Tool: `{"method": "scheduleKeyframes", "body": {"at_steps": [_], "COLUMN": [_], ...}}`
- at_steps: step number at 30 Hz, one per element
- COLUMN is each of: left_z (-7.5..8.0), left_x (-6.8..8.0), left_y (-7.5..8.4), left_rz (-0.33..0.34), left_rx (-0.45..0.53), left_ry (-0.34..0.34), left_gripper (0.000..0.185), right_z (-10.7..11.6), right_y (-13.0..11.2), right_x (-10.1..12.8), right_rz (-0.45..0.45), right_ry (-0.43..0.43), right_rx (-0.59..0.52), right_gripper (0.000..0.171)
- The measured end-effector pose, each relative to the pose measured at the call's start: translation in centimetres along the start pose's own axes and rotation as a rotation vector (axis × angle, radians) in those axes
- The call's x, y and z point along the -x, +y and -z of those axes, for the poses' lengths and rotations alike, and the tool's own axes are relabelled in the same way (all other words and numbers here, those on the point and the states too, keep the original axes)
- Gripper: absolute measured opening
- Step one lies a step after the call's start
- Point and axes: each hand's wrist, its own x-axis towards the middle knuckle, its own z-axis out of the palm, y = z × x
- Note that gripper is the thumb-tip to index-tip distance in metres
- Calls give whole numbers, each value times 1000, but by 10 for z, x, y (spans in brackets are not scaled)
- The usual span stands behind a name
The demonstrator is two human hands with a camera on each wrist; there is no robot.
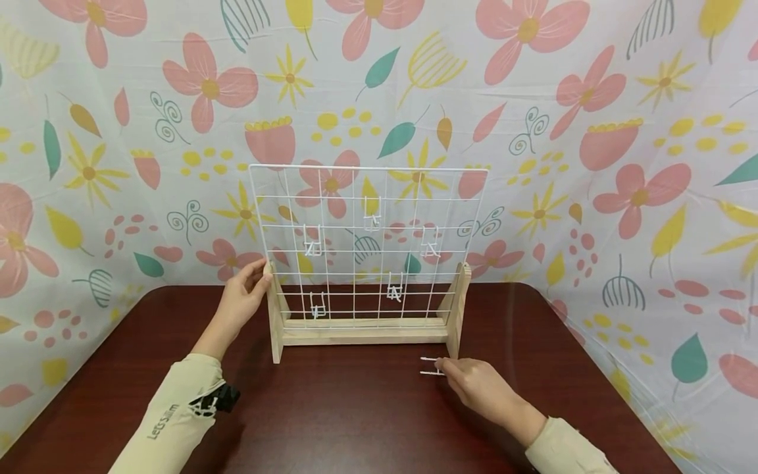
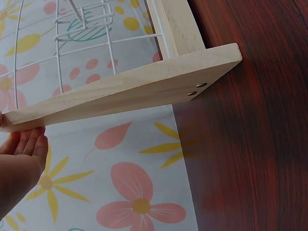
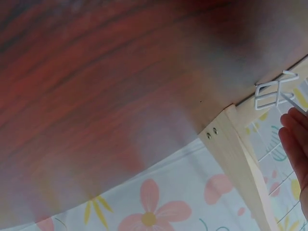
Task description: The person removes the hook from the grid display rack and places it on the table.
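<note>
A white wire grid [image 1: 370, 247] stands upright in a light wooden stand [image 1: 364, 336]. Several white wire hooks hang on it, among them a top hook [image 1: 372, 214] and a lower left hook [image 1: 318, 306]. My left hand [image 1: 243, 293] holds the top of the stand's left side post [image 2: 134, 89], thumb and fingers on either side of the wood. In front of the stand's right foot, my right hand [image 1: 480, 388] pinches a loose white wire hook [image 3: 274, 95] by its stem; its double-pronged end points left in the head view, apart from the grid.
Under the stand lies a dark red-brown wooden table [image 1: 343, 415]. A floral cloth [image 1: 379, 79] hangs behind the table and along its sides. A black strap device [image 1: 216, 400] sits on the left sleeve.
</note>
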Motion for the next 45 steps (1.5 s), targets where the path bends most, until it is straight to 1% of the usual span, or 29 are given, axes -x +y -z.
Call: {"method": "scheduleKeyframes", "body": {"at_steps": [7,13,17,22,25,31,33,36,39,45], "left_z": [0,-1,-1,0,0,1,1,0,0,0], "left_x": [1,1,2,3,2,1,0,-1,-2,-2], "left_y": [-1,-1,-1,1,1,0,0,-2,-2,-3], "left_rz": [-3,-13,-18,-11,-1,6,5,3,2,1], "left_rx": [-3,-5,-11,-15,-17,-24,-23,-20,-24,-14], "left_ry": [0,4,7,5,1,-1,-1,0,-2,0], "left_gripper": [50,50,50,49,50,50,50,50,49,49], "right_z": [2,3,4,8,11,12,12,11,10,8], "right_y": [-6,-11,-14,-17,-18,-20,-21,-22,-23,-25], "right_x": [2,4,7,11,13,14,15,15,16,15], "right_rz": [19,29,41,45,55,92,115,156,186,191], "right_ry": [-18,-46,-73,-115,-140,-167,-167,-171,-179,-183], "right_rx": [41,41,48,48,45,68,83,104,132,161], "right_gripper": [47,52,58,61,56,31,26,24,28,31]}}
